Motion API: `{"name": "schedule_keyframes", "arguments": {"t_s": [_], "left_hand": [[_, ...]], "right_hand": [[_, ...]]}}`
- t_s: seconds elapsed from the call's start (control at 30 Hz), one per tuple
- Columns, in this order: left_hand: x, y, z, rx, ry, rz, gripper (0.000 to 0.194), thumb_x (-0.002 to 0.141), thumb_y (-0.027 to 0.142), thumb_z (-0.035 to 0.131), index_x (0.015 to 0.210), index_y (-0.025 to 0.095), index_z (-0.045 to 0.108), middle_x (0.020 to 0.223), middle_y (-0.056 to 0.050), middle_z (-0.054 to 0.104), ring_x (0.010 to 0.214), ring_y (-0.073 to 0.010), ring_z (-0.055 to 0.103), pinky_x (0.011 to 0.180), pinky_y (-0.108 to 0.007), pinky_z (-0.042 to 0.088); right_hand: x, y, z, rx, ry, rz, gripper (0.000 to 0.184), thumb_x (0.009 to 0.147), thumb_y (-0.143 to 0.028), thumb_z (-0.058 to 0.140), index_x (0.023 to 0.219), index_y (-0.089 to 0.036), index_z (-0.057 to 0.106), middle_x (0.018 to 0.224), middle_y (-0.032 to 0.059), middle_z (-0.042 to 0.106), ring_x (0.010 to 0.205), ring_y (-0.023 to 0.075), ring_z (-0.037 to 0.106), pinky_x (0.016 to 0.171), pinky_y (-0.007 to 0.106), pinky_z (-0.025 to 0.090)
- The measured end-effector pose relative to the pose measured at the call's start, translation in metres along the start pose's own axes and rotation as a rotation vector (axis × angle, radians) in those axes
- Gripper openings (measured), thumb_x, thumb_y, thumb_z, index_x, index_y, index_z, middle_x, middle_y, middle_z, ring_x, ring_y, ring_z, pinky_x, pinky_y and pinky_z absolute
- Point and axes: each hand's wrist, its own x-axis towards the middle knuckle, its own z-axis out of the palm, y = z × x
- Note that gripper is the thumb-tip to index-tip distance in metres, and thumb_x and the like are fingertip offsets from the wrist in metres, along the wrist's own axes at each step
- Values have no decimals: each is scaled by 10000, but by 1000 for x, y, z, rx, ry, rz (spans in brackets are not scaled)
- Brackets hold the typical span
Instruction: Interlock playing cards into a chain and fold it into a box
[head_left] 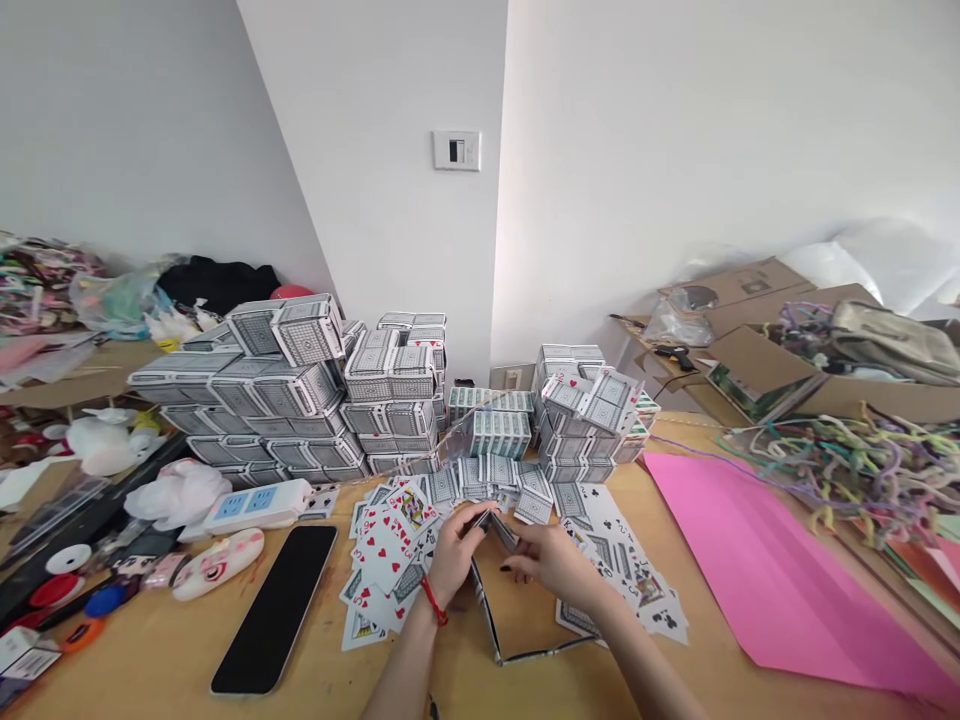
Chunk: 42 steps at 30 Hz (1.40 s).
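A thin strip of folded playing cards, patterned grey and white, is bent into an angular frame on the wooden table. At its far corner my left hand, with a red cord bracelet on the wrist, pinches the strip. My right hand is closed on a short folded piece at that same corner, its fingertips partly hiding the joint. Loose playing cards lie face up left of my hands. More cards are spread on the right, some under my right forearm.
Stacks of patterned card blocks stand at the back left, others at the back right. A black phone and power strip lie on the left. Pink paper, pipe cleaners and cardboard boxes occupy the right.
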Motion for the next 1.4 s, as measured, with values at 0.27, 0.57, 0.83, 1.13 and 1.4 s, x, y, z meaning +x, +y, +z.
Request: {"name": "schedule_keyframes", "arguments": {"t_s": [0.27, 0.57, 0.83, 1.13, 1.4], "left_hand": [[2, 4, -2, 14, -42, -4, 373, 664, 122, 413, 936, 188, 659, 1019, -41, 652, 1021, -219, 540, 926, -339, 374], [-3, 8, -4, -49, -57, 19, 409, 640, 149, 385, 950, 176, 651, 984, -48, 659, 961, -224, 561, 884, -336, 393], [-3, 11, -11, -25, -4, 105, 320, 740, 218, 369, 859, 166, 661, 902, -55, 658, 912, -216, 566, 850, -320, 399], [-4, 11, -13, -32, 4, 168, 349, 786, 250, 316, 827, 161, 651, 857, -67, 648, 845, -209, 564, 813, -313, 405], [-8, 3, -10, -135, 10, 133, 419, 844, 328, 269, 747, 141, 631, 758, -71, 625, 736, -190, 557, 707, -288, 415]], "right_hand": [[-30, 34, -43, -418, 347, 228, 441, 675, -381, 607, 1080, -208, 582, 992, 84, 607, 820, 224, 587, 677, 304, 444], [-31, 45, -25, -540, 362, 318, 585, 540, -281, 701, 1084, -196, 506, 945, 93, 548, 903, 278, 492, 723, 345, 392], [-28, 51, -33, -384, 410, 276, 311, 549, -168, 613, 848, -204, 538, 817, 27, 568, 762, 202, 530, 659, 288, 404], [-35, 47, -36, 46, 345, 216, 216, 739, -396, 488, 729, -185, 536, 516, -45, 489, 474, 124, 469, 468, 229, 356], [-27, 45, -12, 292, 339, 201, 297, 747, -478, 483, 737, -182, 473, 479, -68, 432, 405, 95, 399, 407, 205, 299]]}}
